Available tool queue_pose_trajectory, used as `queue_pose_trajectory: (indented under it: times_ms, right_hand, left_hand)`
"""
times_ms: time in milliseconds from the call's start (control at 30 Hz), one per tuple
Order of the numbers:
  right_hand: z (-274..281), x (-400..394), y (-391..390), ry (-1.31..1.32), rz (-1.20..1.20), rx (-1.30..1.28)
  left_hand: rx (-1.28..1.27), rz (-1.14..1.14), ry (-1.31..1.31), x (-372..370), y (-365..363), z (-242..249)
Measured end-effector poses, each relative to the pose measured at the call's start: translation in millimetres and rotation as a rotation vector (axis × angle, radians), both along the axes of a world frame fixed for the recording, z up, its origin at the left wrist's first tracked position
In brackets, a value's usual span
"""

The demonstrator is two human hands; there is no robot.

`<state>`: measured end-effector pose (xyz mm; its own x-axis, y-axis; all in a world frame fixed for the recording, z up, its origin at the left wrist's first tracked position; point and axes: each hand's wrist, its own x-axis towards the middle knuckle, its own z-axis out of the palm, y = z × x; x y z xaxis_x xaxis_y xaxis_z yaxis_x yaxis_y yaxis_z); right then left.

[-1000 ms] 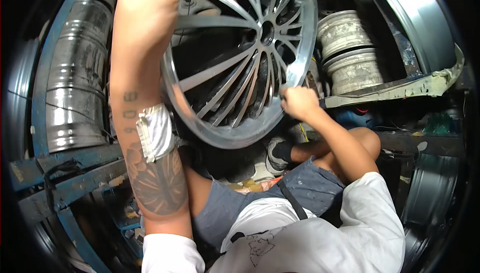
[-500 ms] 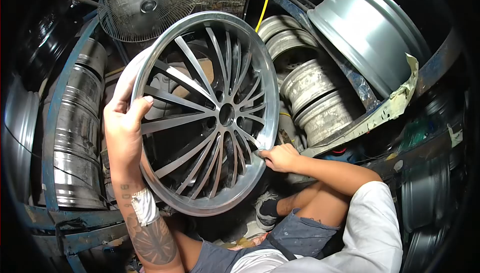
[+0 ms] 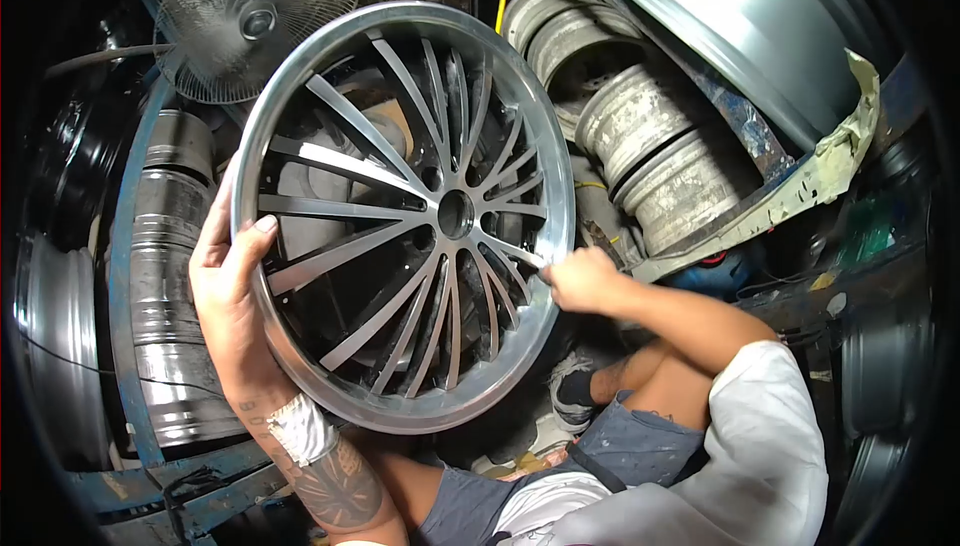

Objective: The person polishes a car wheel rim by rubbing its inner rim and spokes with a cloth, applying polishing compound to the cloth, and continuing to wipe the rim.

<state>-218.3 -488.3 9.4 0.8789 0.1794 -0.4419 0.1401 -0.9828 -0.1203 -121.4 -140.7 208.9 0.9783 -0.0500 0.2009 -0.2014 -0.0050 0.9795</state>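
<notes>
A multi-spoke alloy wheel rim (image 3: 452,244) stands tilted before me, its spoked face toward the camera and the hub hole near its middle. My left hand (image 3: 222,281) is closed around its left edge, thumb on the front lip and fingers behind. At the lower right of the rim, my right hand (image 3: 582,281) is closed, fingertips pressed at the inner edge beside the spoke ends. Something small and dark seems pinched there, but the fingers hide most of it, so its kind cannot be made out.
A dusty fan (image 3: 257,21) stands behind. Silvery rims (image 3: 170,286) are stacked left inside a blue metal frame (image 3: 122,276). Worn rims (image 3: 690,186) lie behind on the right, below a large silver rim (image 3: 730,26). Torn masking paper (image 3: 850,141) hangs from a frame bar.
My right hand has shifted slightly right and up along the inner edge of the rim. The rim has moved a little left in view, with my left hand still on it.
</notes>
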Motion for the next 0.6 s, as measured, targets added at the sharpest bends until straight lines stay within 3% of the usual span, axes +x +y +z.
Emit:
queue_pose_trajectory:
  times_ms: [100,233,400,600]
  right_hand:
    - [-8,-15,13,-0.006,0.054,-0.006]
    - [4,10,2,0.011,-0.045,0.028]
    - [-4,-5,17,0.056,0.002,0.003]
    - [-13,-12,26,0.058,0.014,-0.04]
  left_hand:
    - [-0.067,-0.01,0.074,-3,-8,5]
    - [-0.013,0.022,-0.007,-7,-18,9]
    - [0.045,0.005,-0.114,-4,-16,2]
    - [-0.036,0.02,-0.209,-8,-27,5]
